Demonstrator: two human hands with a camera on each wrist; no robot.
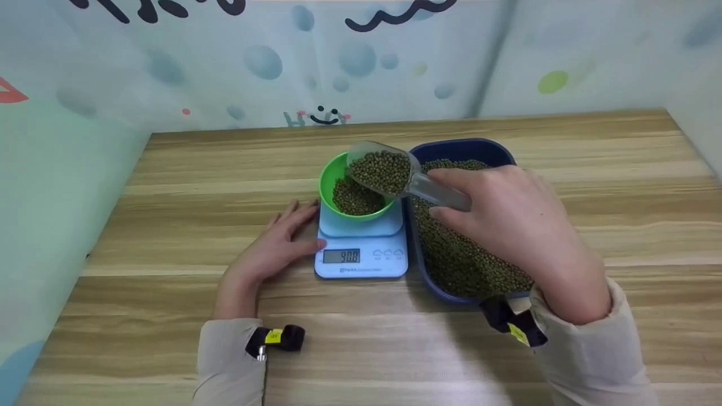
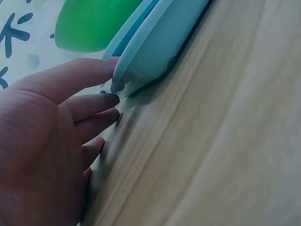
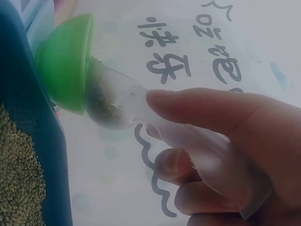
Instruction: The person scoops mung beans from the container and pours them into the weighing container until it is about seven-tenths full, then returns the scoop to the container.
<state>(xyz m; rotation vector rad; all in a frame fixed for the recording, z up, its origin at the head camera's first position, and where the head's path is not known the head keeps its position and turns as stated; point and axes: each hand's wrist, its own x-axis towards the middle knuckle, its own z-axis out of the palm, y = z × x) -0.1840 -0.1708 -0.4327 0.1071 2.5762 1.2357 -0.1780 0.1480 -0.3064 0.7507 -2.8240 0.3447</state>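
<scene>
My right hand [image 1: 507,214] grips the handle of a clear plastic scoop [image 1: 437,192] heaped with small green beans [image 1: 381,171]. The scoop's head is over a green bowl [image 1: 328,186], its lip inside the rim's outline in the head view. More beans lie in the bottom of the bowl, which stands on a pale blue kitchen scale [image 1: 366,269]; the display looks like 90.8 or 900. With fingers spread and fairly straight, my left hand [image 1: 273,248] rests on the table and touches the scale's left edge. In the left wrist view, fingertips [image 2: 110,100] are right at the scale's side.
Right of the scale, close against it, stands a dark blue tub [image 1: 417,242] of green beans, under my right forearm. The wooden table [image 1: 169,225] reaches back to a printed backdrop [image 1: 395,73]. Each wrist wears a black camera strap [image 1: 282,338].
</scene>
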